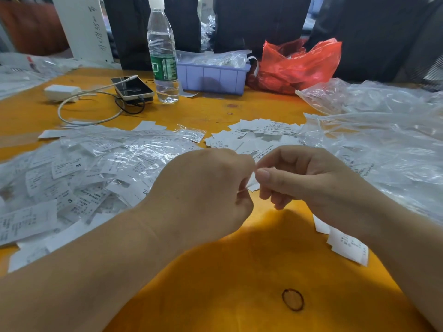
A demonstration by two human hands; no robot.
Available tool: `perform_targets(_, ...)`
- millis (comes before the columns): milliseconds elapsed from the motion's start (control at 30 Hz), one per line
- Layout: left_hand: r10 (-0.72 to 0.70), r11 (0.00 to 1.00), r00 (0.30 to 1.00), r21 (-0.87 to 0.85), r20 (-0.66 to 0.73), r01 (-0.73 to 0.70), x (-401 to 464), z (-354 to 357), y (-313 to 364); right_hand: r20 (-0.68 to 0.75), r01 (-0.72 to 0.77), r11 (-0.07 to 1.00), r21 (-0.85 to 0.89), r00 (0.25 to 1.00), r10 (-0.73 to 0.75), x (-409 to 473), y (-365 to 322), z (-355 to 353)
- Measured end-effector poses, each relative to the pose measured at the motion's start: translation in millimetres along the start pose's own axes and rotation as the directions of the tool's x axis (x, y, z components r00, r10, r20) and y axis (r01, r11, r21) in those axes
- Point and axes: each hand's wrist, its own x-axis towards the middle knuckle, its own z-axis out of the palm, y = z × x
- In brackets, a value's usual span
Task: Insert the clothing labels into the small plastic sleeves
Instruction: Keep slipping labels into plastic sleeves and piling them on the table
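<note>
**Both hands meet over a small white label**

Above the middle of the orange counter (215,271), the left hand (206,195) and the right hand (299,178) come together, fingers curled. Between them they pinch a small white label (253,185), of which only a corner shows under the thumbs; whether a sleeve is held with it cannot be told.

A heap of labels in plastic sleeves (72,178) covers the counter's left side. A pile of loose labels (254,137) lies just beyond the hands, toward the far edge. A few more labels (347,245) sit near the right forearm. Crumpled clear plastic bags (383,140) spread along the right edge.

At the far edge stand a water bottle (163,56), a lilac bin (213,77) and a red bag (299,65); a phone (131,88) lies left of the bottle
</note>
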Motion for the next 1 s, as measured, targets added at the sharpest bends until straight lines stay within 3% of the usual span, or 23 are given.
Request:
perform_targets(133, 0.002, 0.998, 1.000, -0.068, -0.005, -0.002, 0, -2, -1, -0.052, 0.017, 0.997, 0.072, 0.999, -0.013, 1, 1, -4)
perform_targets(267, -0.194, 0.926, 0.981, -0.323, 0.032, 0.194, 3, -5, -7, 0.003, 0.047, 0.995, 0.088, 0.999, -0.048, 0, -1, -4)
perform_targets(367, -0.281, 0.815, 0.947, -0.482, 0.157, 0.322, 7, -2, -12, 0.014, 0.070, 0.988, 0.141, 0.997, -0.073, 0, -2, -1)
perform_targets(500, -0.286, 0.611, 0.900, -0.661, 0.329, 0.436, 11, -3, -16, -0.008, 0.050, 0.980, 0.191, 0.999, -0.049, 0, -2, -2)
perform_targets(600, -0.271, 0.518, 0.899, -0.735, 0.343, 0.437, 12, -5, -18, 0.013, 0.009, 0.982, 0.188, 1.000, -0.011, 0, -4, -4)
perform_targets(833, -0.249, 0.547, 0.921, -0.741, 0.301, 0.390, 11, -4, -17, 0.223, -0.059, 0.998, 0.005, 0.973, 0.057, -1, 3, -1)
perform_targets(933, -0.263, 0.496, 0.915, -0.770, 0.306, 0.400, 12, -5, -18, 0.202, -0.032, 0.999, 0.023, 0.979, 0.027, 0, 2, -1)
perform_targets(1000, -0.226, 0.398, 0.907, -0.816, 0.356, 0.420, 12, -6, -18, 0.145, 0.008, 1.000, 0.025, 0.989, -0.011, 1, 1, -4)
